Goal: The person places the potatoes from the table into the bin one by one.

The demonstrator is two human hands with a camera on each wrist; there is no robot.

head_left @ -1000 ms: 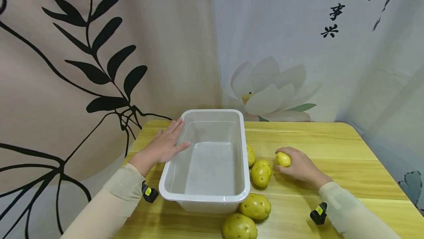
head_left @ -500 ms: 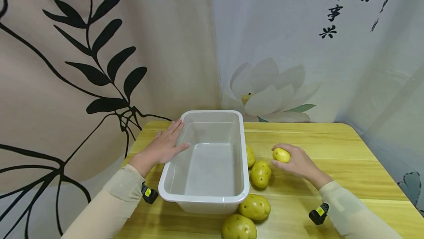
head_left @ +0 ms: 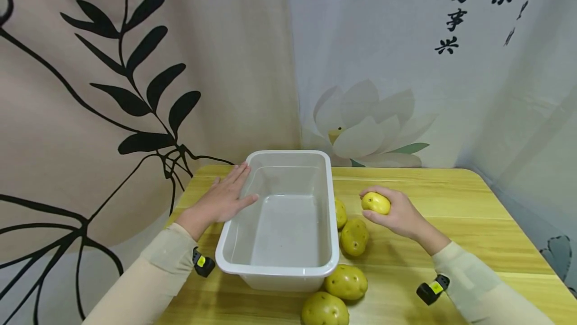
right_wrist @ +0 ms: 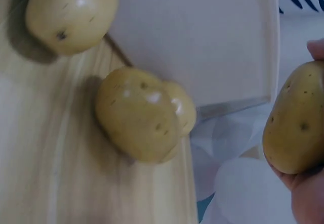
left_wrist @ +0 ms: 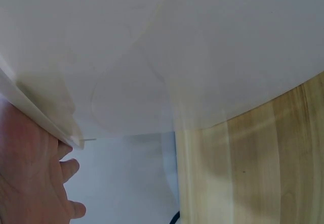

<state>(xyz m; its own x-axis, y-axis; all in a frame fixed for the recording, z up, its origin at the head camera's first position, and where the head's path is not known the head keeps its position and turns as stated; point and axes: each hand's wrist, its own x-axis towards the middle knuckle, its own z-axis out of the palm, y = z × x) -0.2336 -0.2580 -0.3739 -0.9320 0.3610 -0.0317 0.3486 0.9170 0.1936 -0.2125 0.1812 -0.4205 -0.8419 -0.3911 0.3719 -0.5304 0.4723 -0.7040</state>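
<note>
A deep white plastic basin [head_left: 288, 270] stands on the wooden table. My left hand [head_left: 221, 200] rests on its left rim with fingers straight and thumb over the inside edge; the left wrist view shows the same hand [left_wrist: 30, 168] beside the basin's outer wall [left_wrist: 126, 82]. To the basin's right, my right hand [head_left: 398, 215] grips a yellow potato [head_left: 376, 203] above the table. In the right wrist view that potato [right_wrist: 296, 120] sits between thumb and fingers, which are mostly cut off by the frame's edge.
Several potatoes lie along the basin's right side, among them one potato [head_left: 354, 236] near its middle, another [head_left: 347, 282] by the front corner and one [head_left: 325, 309] nearest me. The table [head_left: 451, 215] ends at a printed curtain [head_left: 383, 64] behind.
My right hand has lifted the potato off the table and carried it up and left, toward the basin. The left hand stays on the rim.
</note>
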